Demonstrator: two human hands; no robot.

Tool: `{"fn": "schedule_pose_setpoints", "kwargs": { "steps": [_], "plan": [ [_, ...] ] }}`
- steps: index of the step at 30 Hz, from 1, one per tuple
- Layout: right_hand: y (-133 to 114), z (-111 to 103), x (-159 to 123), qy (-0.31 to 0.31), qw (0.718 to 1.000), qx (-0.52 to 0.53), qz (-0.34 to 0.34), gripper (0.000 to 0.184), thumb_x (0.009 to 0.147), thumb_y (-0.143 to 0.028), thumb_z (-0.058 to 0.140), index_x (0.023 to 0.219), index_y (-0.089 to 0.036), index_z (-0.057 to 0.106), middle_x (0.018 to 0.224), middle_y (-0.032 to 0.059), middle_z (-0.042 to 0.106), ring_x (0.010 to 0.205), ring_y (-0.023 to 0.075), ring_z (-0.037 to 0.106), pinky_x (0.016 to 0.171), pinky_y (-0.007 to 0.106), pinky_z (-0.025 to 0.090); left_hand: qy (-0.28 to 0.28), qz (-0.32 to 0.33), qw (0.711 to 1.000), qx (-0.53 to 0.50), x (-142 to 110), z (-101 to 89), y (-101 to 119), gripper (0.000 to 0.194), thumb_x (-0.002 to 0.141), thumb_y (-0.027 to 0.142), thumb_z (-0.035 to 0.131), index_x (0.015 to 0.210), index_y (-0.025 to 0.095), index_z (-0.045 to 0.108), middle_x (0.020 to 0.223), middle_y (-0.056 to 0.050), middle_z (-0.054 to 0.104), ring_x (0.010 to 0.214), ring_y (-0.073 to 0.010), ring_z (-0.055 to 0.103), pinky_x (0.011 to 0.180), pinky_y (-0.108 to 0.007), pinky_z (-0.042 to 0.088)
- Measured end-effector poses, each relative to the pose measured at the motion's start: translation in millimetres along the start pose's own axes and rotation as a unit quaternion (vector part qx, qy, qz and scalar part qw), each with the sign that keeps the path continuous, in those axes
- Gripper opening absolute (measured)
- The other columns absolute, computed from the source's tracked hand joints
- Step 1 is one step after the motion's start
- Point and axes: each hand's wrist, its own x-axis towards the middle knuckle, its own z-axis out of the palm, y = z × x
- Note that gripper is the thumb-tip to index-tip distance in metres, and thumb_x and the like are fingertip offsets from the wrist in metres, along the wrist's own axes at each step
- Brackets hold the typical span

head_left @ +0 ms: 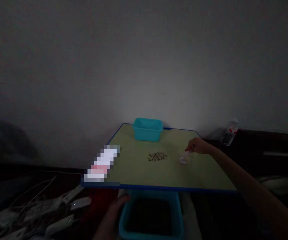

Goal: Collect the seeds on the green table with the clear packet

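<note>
Translucent plastic bag (183,161) pinched in our right hand (199,146), right side of the counter (134,171)! Our left hand (115,207) sits by the near turquoise basin (180,216), grip unclear. Small dark pieces (157,156) lie loose mid-counter, ungathered; the far turquoise basin (147,134) stands behind them.

The one view comes from a camera worn on the person's head, set back from the near edge of the tabletop (136,171) and higher than its surface. It faces forward and tilts down, straight across the tabletop to the wall (144,66), which fills the upper half. The tabletop sits at middle distance, small within a wide field that spreads past both its sides. Nearest the camera, below the tabletop's near edge, it looks steeply into a turquoise basin (154,195), cut by the frame's bottom.
</note>
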Motion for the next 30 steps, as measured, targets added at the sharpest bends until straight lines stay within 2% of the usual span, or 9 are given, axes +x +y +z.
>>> {"fn": "schedule_pose_setpoints", "kwargs": {
  "steps": [4,7,13,20,25,30],
  "plan": [
    [6.8,-1.0,7.3,0.023,0.998,-0.007,0.052,0.028,0.062,-0.015,0.055,0.083,-0.023,0.071,0.067,0.0016,0.066,0.061,0.0126,0.055,0.057,0.021,0.037,-0.014,0.018,0.999,-0.034,-2.4,3.9,4.3,0.024,0.068,0.028,0.060,0.088,0.016,0.064,0.077,-0.004,0.074,0.076,-0.0224,0.067,0.074,-0.032,0.049],
    [9.2,-3.2,8.2,0.037,0.996,-0.001,0.075,0.026,0.062,-0.016,0.056,0.082,-0.022,0.072,0.069,0.0021,0.065,0.061,0.0126,0.054,0.056,0.021,0.037,-0.035,0.008,0.999,-0.041,2.9,0.7,0.4,0.028,0.070,0.029,0.059,0.095,0.016,0.062,0.084,-0.005,0.074,0.081,-0.0225,0.066,0.078,-0.033,0.048],
    [2.3,-11.0,-0.1,0.067,0.996,0.015,0.058,0.023,0.065,-0.021,0.057,0.082,-0.023,0.071,0.069,0.0015,0.063,0.060,0.0117,0.052,0.056,0.021,0.037,-0.040,-0.005,0.999,-0.022,9.4,-4.7,-3.3,0.034,0.071,0.030,0.058,0.102,0.015,0.059,0.080,-0.006,0.074,0.080,-0.0241,0.067,0.076,-0.037,0.049],
    [-7.5,-14.4,-4.1,-0.010,1.000,0.017,0.015,0.025,0.063,-0.015,0.055,0.080,-0.024,0.072,0.067,0.0012,0.063,0.061,0.0115,0.053,0.057,0.020,0.037,-0.019,-0.001,1.000,-0.004,8.8,-5.2,-1.5,0.032,0.070,0.030,0.060,0.099,0.016,0.061,0.080,-0.007,0.074,0.073,-0.0245,0.068,0.075,-0.037,0.050],
    [0.1,-10.8,10.4,-0.001,0.999,-0.010,0.037,0.028,0.061,-0.012,0.055,0.080,-0.024,0.072,0.069,0.0016,0.065,0.061,0.0119,0.054,0.057,0.020,0.036,-0.031,0.006,0.999,-0.006,12.0,-11.3,-4.8,0.030,0.070,0.031,0.059,0.096,0.015,0.062,0.085,-0.007,0.073,0.074,-0.0233,0.067,0.076,-0.036,0.049],
    [7.7,-14.7,20.5,0.001,0.998,-0.004,0.061,0.026,0.061,-0.014,0.057,0.080,-0.023,0.072,0.065,0.0005,0.065,0.059,0.0117,0.054,0.055,0.020,0.036,-0.014,-0.006,1.000,-0.014,10.0,-8.3,-2.8,0.029,0.069,0.031,0.060,0.093,0.014,0.063,0.076,-0.008,0.074,0.074,-0.0256,0.067,0.071,-0.038,0.050]
  ]
}}
